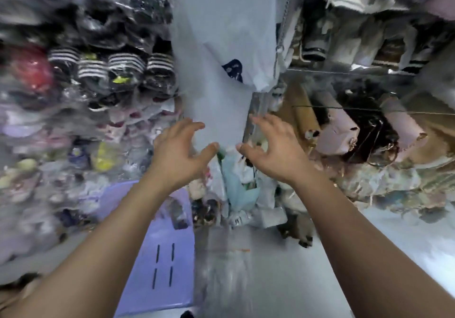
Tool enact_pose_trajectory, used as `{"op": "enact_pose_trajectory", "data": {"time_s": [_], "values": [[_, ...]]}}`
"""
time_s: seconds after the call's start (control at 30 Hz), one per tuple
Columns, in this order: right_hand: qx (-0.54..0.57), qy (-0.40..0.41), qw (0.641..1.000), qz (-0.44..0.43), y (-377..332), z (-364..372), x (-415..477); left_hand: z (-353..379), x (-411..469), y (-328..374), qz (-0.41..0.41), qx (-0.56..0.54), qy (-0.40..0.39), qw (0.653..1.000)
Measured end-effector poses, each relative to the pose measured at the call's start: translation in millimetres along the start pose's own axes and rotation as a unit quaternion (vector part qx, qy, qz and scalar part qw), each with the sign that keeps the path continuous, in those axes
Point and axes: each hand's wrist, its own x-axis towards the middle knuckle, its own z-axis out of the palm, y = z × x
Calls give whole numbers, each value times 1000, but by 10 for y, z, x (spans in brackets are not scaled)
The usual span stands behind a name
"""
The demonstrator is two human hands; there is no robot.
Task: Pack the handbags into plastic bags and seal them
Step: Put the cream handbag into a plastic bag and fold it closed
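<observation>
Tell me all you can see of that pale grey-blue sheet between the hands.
The pale grey-blue sheet looks like soft, matt plastic. It runs from the top edge down the middle of the view, and an overlapping layer shows a dark print. The left hand and right hand flank its lower end; blur hides whether any fingers touch it.

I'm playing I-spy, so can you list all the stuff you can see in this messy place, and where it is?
hanging sheet: one, pale grey-blue with a dark print, top centre
striped packs: at least five, black and white in clear plastic, left
red pack: one, red, far left
pink handbags: two, pink, right
black handbag: one, black, between the pink ones
metal chain: one, silver, top, right of the sheet
plastic stool: one, lilac, bottom, partly under the left arm
crumpled bags: a heap too blurred to count, pale blue-green and white, below the hands
left hand: one, fingers spread, at the sheet's lower end
right hand: one, fingers spread, beside it
</observation>
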Motion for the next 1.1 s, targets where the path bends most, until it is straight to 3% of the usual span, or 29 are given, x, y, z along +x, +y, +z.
{"op": "enact_pose_trajectory", "data": {"time_s": [0.23,0.53,0.8,1.1], "values": [[37,-92,989,-113,-843,439,-34,-677,-789,-612,-118,43,93,988],[86,-215,950,-210,-1589,1077,-400,-1082,-1991,-1047,-304,71,169,935],[109,-278,918,-260,-2401,1637,-512,-1494,-2600,-1602,-397,68,193,895],[110,-317,907,-255,-3674,2793,-557,-2118,-3123,-2879,-466,36,220,856]]}}
